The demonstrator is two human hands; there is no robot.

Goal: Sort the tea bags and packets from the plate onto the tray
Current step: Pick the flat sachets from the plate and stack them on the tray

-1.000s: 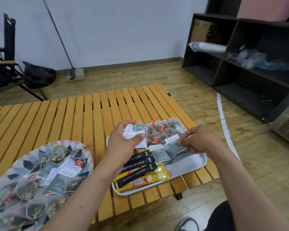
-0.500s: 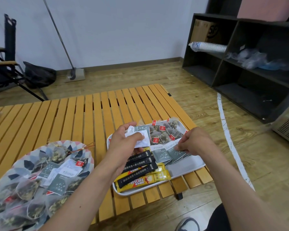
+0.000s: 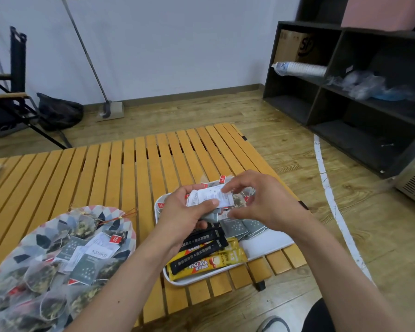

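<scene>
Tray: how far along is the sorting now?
Done: black sticks, yellow sticks and grey packets lie grouped on the tray. In hand: the left hand holds white packets; the right hand pinches one. Remaining: many tea bags on the plate.

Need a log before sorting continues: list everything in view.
table: one, orange slats, centre
plate: one, patterned, table's left
tray: one, white, table's right
mesh tea bags: many, see-through, on plate; some at tray's far end
grey packets: several, on tray; more on plate
black sticks: about three, tray's near end
yellow sticks: at least one, under black sticks
shelf: one, black, right
cups: one stack, white, in shelf
mop: one, grey, back wall
chair: one, black, far left
held packets: few, white and grey, above tray
left hand: grips held packets
right hand: at held packets' right end
</scene>
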